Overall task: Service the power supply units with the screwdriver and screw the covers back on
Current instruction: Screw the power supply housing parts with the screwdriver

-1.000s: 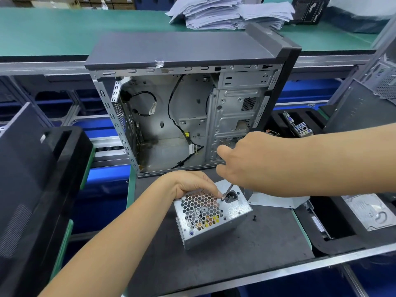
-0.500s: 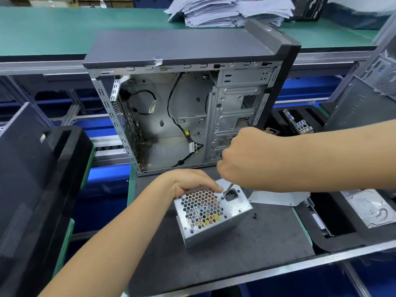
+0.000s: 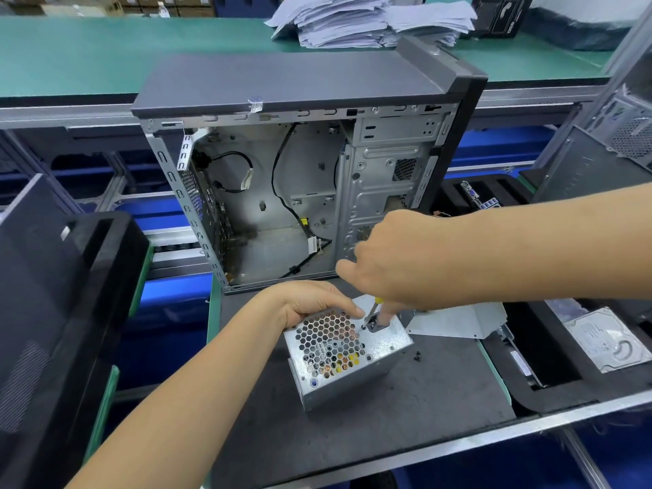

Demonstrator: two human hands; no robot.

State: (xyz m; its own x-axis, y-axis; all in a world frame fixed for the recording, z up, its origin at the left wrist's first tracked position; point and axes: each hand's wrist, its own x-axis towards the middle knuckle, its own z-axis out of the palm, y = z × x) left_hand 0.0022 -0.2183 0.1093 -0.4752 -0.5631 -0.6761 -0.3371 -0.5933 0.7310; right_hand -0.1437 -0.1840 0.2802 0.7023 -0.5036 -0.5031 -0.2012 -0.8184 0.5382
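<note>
On the dark mat [image 3: 405,411] at the near edge of the bench, just in front of the open computer case [image 3: 303,178], the power supply unit [image 3: 344,351] is stood tilted, its honeycomb grille face turned upward. The far edge of the unit is gripped by the left hand [image 3: 312,303], whose fingers are curled over the top of the grille, the thumb hidden behind. A screwdriver [image 3: 370,312] with a yellow band on its shaft is held by the right hand [image 3: 395,259], the fingers closed around the handle, which is mostly hidden under the palm. The tip is set against the grille face beside the black power socket [image 3: 379,324]; one fingertip of the right hand is seen extended down next to the socket. A loose dark screw [image 3: 418,355] is seen on the mat just right of the unit. Behind the unit and partly under the right forearm, a flat sheet-metal cover [image 3: 458,321] is laid on the mat. To the right, a hard drive [image 3: 607,342] is rested in a black foam tray [image 3: 550,375]. Behind the case, stacks of paper [image 3: 367,21] are piled on the green bench top [image 3: 106,51].
</note>
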